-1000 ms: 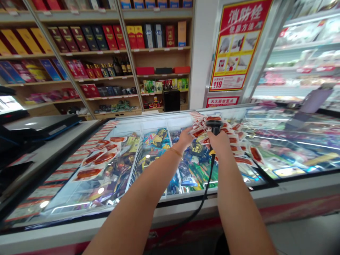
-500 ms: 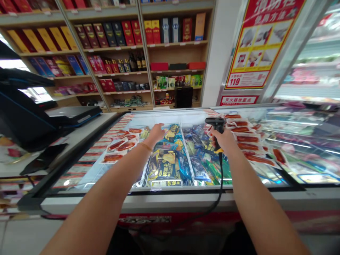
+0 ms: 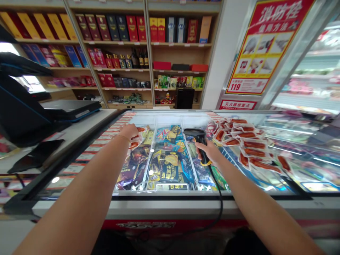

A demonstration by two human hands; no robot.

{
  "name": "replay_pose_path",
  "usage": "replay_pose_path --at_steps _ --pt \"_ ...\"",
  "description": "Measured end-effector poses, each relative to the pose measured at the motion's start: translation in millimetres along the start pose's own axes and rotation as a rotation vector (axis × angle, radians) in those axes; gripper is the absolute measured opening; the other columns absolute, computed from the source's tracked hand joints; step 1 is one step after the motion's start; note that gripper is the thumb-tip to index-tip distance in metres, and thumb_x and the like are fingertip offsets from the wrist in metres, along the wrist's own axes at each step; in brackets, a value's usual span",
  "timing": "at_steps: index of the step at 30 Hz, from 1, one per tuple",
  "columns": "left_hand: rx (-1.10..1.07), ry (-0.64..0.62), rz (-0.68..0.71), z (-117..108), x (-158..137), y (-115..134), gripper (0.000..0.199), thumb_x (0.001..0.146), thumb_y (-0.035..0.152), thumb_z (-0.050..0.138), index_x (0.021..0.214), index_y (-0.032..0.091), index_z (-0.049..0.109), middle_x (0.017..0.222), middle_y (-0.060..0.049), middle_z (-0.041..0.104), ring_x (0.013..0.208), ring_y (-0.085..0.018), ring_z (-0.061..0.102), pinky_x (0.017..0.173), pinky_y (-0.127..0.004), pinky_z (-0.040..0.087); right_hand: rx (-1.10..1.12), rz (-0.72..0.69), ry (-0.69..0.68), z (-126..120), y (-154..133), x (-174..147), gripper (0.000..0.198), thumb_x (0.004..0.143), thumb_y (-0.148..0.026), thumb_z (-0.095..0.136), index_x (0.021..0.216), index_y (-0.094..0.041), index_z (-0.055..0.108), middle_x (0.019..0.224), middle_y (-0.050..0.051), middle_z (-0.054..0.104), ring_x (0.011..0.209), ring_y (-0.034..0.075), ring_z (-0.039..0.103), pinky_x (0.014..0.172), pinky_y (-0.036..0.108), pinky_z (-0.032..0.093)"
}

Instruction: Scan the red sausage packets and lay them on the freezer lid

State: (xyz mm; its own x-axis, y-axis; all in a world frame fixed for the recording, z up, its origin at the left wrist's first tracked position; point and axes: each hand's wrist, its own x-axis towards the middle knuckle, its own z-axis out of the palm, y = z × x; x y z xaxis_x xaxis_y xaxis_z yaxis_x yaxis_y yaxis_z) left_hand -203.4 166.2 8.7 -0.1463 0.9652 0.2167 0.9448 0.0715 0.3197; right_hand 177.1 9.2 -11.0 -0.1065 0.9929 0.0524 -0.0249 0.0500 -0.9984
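Reddish-brown vacuum-packed sausages [image 3: 134,144] lie on the left part of the chest freezer's glass top [image 3: 90,166], directly beneath and just right of the left hand [image 3: 129,131]. That hand is palm-down, its fingertips hidden, so I cannot tell whether it grips a pack or only rests there. The visible packs run roughly left to right, one tilted up toward the right, their ends facing the other hand. The right hand [image 3: 211,150] is wrapped around the handle of a black barcode scanner [image 3: 195,133], whose head points leftward, well apart from those packs. The left hand is clearly the nearer one; the right is closer to the larger sausage pile [image 3: 253,145], whose packs lie mostly crosswise.
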Motion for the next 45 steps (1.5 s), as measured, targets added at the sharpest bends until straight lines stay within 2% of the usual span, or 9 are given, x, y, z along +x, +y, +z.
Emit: replay_pose_path --at_steps 5,9,14,21,26,30,34,37,45 --pt "0.378 -0.132 -0.049 -1.3 14.7 5.5 0.061 0.070 0.039 0.070 0.122 0.008 0.063 0.147 -0.030 0.038 0.137 -0.050 0.029 0.105 -0.063 0.027 0.027 -0.002 -0.013 -1.2 1.2 3.4 0.042 0.070 -0.044 0.071 0.097 -0.019 0.049 0.053 -0.007 0.056 0.036 0.010 0.050 0.036 0.022 0.040" --pt "0.446 -0.116 0.091 1.3 14.2 22.1 0.052 0.081 0.036 0.061 0.125 0.011 0.061 0.140 -0.027 0.048 0.134 -0.047 0.035 0.104 -0.062 0.030 0.015 0.001 -0.027 -0.6 1.8 3.6 0.040 0.071 -0.044 0.071 0.096 -0.020 0.050 0.053 -0.007 0.056 0.037 0.010 0.051 0.037 0.022 0.040" --pt "0.103 -0.139 0.200 21.2 -2.9 69.1 0.042 0.082 0.034 0.062 0.121 0.017 0.058 0.110 -0.016 0.068 0.104 -0.030 0.062 0.089 -0.037 0.045 -0.016 -0.014 -0.037 -2.0 2.6 2.7 0.040 0.072 -0.044 0.072 0.095 -0.020 0.050 0.054 -0.007 0.056 0.037 0.011 0.051 0.037 0.023 0.041" --pt "-0.390 0.004 0.080 53.6 -49.1 113.7 0.034 0.077 0.023 0.067 0.108 0.017 0.053 0.088 -0.006 0.065 0.082 -0.019 0.062 0.073 -0.027 0.046 -0.080 0.001 -0.067 -0.9 1.9 -2.4 0.036 0.074 -0.042 0.071 0.090 -0.020 0.048 0.056 -0.007 0.056 0.038 0.011 0.052 0.039 0.024 0.044" --pt "-0.757 0.083 -0.049 69.3 -63.7 110.4 0.040 0.077 0.011 0.063 0.109 0.020 0.041 0.072 0.003 0.055 0.065 -0.015 0.059 0.070 -0.029 0.048 -0.107 -0.001 -0.098 3.0 -0.3 -6.3 0.034 0.075 -0.042 0.070 0.090 -0.020 0.047 0.057 -0.007 0.056 0.038 0.010 0.052 0.040 0.024 0.044" --pt "-0.920 0.108 -0.080 73.6 -70.4 104.4 0.045 0.075 0.003 0.058 0.108 0.023 0.036 0.079 0.004 0.055 0.063 -0.011 0.059 0.066 -0.027 0.052 -0.124 -0.018 -0.104 4.7 -0.9 -7.7 0.036 0.074 -0.043 0.070 0.090 -0.020 0.047 0.056 -0.007 0.055 0.037 0.010 0.052 0.039 0.024 0.045" --pt "-1.085 0.140 -0.027 73.2 -77.7 101.5 0.029 0.070 0.001 0.055 0.091 0.020 0.048 0.092 0.000 0.057 0.071 -0.011 0.062 0.066 -0.029 0.057 -0.149 -0.020 -0.118 6.6 -2.3 -9.7 0.036 0.074 -0.042 0.071 0.091 -0.020 0.048 0.056 -0.007 0.055 0.038 0.011 0.052 0.040 0.025 0.046" --pt "-1.184 0.045 0.025 73.2 -78.4 97.2 0.022 0.069 0.003 0.058 0.086 0.017 0.059 0.095 -0.003 0.062 0.078 -0.015 0.065 0.071 -0.033 0.059 -0.163 -0.021 -0.123 8.5 -4.5 -11.8 0.036 0.073 -0.041 0.072 0.091 -0.020 0.048 0.056 -0.007 0.055 0.039 0.011 0.052 0.041 0.025 0.046" --pt "-1.096 0.002 0.129 74.7 -74.5 84.3 0.055 0.059 0.005 0.069 0.113 0.017 0.070 0.110 -0.007 0.071 0.090 -0.021 0.068 0.087 -0.036 0.056 -0.193 -0.059 -0.137 13.8 -5.2 -18.5 0.032 0.077 -0.042 0.069 0.090 -0.020 0.049 0.058 -0.006 0.056 0.040 0.012 0.054 0.043 0.026 0.047"
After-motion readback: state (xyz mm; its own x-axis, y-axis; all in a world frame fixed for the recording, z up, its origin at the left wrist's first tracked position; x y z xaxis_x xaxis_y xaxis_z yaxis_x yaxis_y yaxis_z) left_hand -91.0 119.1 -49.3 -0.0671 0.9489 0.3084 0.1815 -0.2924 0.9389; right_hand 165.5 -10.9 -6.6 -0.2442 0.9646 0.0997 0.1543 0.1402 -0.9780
